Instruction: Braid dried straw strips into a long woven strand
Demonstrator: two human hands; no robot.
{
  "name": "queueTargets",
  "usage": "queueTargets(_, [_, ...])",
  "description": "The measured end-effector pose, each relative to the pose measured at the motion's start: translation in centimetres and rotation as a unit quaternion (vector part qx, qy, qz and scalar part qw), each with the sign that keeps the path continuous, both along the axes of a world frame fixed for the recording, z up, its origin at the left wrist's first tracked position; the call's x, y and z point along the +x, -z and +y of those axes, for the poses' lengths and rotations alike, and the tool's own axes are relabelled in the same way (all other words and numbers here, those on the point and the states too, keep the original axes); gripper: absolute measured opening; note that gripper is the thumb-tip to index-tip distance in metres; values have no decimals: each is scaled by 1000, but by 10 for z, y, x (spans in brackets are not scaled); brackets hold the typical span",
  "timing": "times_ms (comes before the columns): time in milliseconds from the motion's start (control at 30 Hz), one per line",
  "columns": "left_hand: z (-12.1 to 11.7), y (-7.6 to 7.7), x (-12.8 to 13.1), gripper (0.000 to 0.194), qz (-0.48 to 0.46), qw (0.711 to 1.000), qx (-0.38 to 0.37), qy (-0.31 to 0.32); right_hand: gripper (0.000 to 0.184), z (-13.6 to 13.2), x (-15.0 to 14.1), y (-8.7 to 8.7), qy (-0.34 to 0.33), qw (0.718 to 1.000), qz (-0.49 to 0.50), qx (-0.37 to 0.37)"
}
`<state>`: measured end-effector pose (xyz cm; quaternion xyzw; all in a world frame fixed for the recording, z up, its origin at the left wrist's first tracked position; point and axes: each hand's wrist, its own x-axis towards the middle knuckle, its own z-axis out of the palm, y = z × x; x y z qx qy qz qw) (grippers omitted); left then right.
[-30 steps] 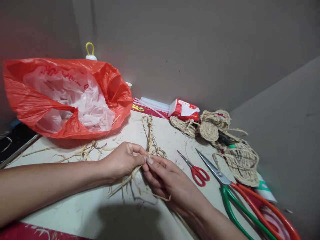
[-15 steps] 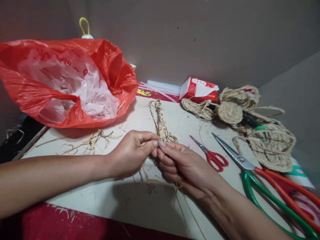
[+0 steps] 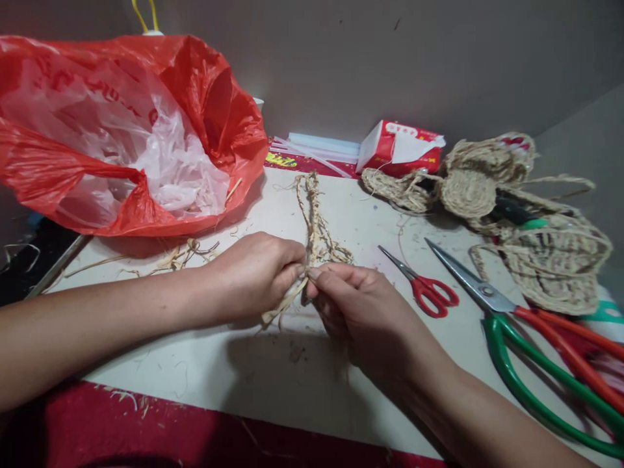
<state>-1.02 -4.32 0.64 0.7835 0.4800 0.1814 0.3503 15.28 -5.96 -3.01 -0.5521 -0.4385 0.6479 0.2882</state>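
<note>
A thin braided straw cord (image 3: pixel 314 218) lies looped on the pale board, its near end running in between my hands. My left hand (image 3: pixel 260 270) is closed, pinching the near end of the straw where the strands meet. Facing it, my right hand (image 3: pixel 353 296) is closed too, thumb and finger pinched on the straw beside the left fingertips. Loose straw strands (image 3: pixel 281 305) poke out below the left fingers. The fingers hide just how the strands cross.
Small red-handled scissors (image 3: pixel 429 292) and large shears (image 3: pixel 487 296) lie to the right. Behind them are coiled woven straw pieces (image 3: pixel 470 194) and a tissue pack (image 3: pixel 404 146). At the left sits a red plastic bag (image 3: pixel 214 97) beside loose straw scraps (image 3: pixel 180 255).
The view has shifted, so the bag sits higher and further left. My left fingers have curled more tightly, and a tuft of strands now shows beneath them. Both hands remain at the cord's near end.
</note>
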Motion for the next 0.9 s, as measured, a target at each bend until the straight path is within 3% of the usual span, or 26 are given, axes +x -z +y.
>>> queueTargets(100, [-2, -4, -2, 25, 38, 998, 48, 0, 29, -2, 0, 1, -4, 1000, -5, 14])
queueTargets(300, [-24, 5, 1, 16, 129, 990, 50, 25, 36, -3, -1, -1, -4, 995, 100, -27])
queueTargets(433, [-38, 15, 6, 15, 174, 976, 108, 78, 41, -4, 0, -3, -17, 991, 122, -57])
queueTargets(600, [-52, 27, 14, 21, 236, 940, 195, 149, 30, -6, -1, -5, -17, 991, 115, -72])
queueTargets(733, [-59, 16, 11, 13, 212, 939, 195, 189, 28, -6, 0, -5, -4, 986, 140, -91])
queueTargets(800, [-54, 0, 4, 14, 159, 956, 184, 167, 27, -6, 2, -5, 0, 982, 159, -101])
queueTargets(900, [-35, -21, -6, 20, 7, 987, 161, -10, 29, -5, 3, -7, 0, 981, 173, -90])
